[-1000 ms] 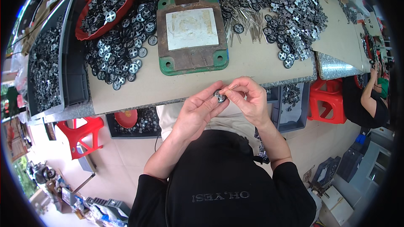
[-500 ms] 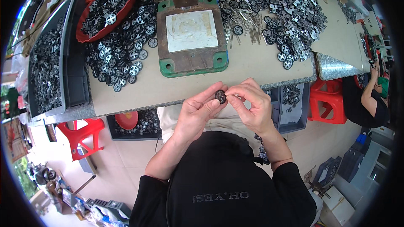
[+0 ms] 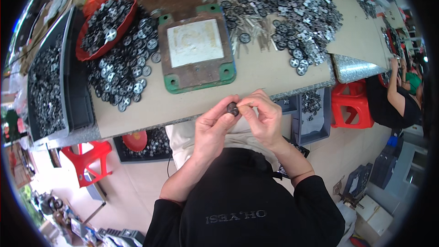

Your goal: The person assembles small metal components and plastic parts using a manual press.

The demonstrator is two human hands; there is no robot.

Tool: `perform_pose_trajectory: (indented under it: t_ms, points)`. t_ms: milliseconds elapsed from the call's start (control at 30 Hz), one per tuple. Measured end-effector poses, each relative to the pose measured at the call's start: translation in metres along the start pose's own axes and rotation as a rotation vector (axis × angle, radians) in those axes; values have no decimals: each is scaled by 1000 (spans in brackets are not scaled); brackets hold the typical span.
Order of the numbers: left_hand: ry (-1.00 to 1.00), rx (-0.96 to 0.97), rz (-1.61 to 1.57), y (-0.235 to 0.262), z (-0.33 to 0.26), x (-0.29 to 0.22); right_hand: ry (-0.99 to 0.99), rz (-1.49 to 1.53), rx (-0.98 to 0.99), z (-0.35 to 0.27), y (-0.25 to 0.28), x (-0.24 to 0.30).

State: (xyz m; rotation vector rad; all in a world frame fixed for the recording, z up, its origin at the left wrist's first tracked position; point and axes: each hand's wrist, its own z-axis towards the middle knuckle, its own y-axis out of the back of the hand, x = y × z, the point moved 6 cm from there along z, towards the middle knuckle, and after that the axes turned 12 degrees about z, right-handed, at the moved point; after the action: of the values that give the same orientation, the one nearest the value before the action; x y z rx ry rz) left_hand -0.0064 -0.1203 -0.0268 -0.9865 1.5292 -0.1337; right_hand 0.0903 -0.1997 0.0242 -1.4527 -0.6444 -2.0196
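Note:
Between my two hands, just off the table's front edge, is a small black toy wheel [image 3: 232, 109]. My left hand [image 3: 211, 130] pinches it between thumb and fingers. My right hand [image 3: 261, 120] is closed on a thin metal pin [image 3: 245, 104], whose end meets the middle of the wheel. How deep the pin sits in the wheel I cannot tell. Beyond my hands stands a green and brown metal press base [image 3: 192, 76] with a white pad [image 3: 194, 42] on it. Loose metal pins [image 3: 259, 36] lie to the right of the base, and a pile of wheels [image 3: 123, 71] to its left.
A red bowl [image 3: 80, 50] and a grey bin [image 3: 75, 87] of small parts stand at the left. Metal parts [image 3: 302, 9] are heaped at the far right. Red stools [image 3: 351, 105] and grey crates [image 3: 315, 130] sit beneath the table. Another person [image 3: 393, 96] works at the right.
The view has shifted, so the table's things sit further left. Both hands still hold the wheel and pin together; the wheel appears turned slightly.

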Motion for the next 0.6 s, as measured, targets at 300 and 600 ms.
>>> perform_pose_trajectory:
  t_ms: [300,600]
  points:
    - [101,64,22,1,10,-5,-146,-732,-311,30,96,-2]
    - [159,63,15,4,11,2,-282,-856,-373,43,134,-37]
